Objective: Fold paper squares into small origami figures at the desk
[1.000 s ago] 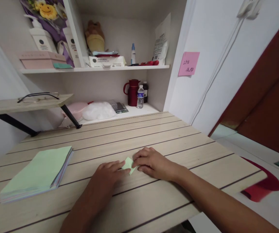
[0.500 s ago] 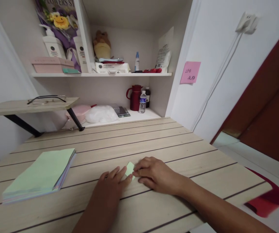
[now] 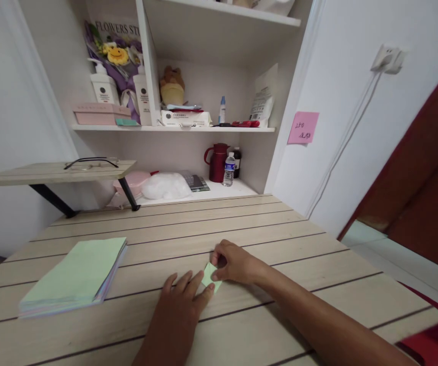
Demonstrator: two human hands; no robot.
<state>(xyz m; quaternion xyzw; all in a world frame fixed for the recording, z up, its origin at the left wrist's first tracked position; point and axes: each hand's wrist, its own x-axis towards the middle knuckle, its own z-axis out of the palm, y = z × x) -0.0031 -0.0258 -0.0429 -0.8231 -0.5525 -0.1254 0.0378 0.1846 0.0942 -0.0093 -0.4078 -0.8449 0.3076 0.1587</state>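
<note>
Striped bench (image 3: 249, 328) carries small green paper (image 3: 208, 276) at the fingertips of the left hand (image 3: 182, 300), whose fingers lie spread. Right hand (image 3: 236, 262) curls over the paper's right side; whether pinching it, cannot tell.

The left hand (image 3: 183, 300) is lying with fingers spread, its fingertips touching the left side of a small folded green paper (image 3: 208, 274), while the right hand (image 3: 234, 263) is touching the right side with bent fingers. A stack of coloured paper (image 3: 77, 272) is lying left of both hands on the striped table (image 3: 241, 333). A red jug (image 3: 217, 163) and a water bottle (image 3: 228, 175) are standing below a shelf (image 3: 173, 129), and a pink note (image 3: 302, 127) is sticking to the wall (image 3: 343, 66)
</note>
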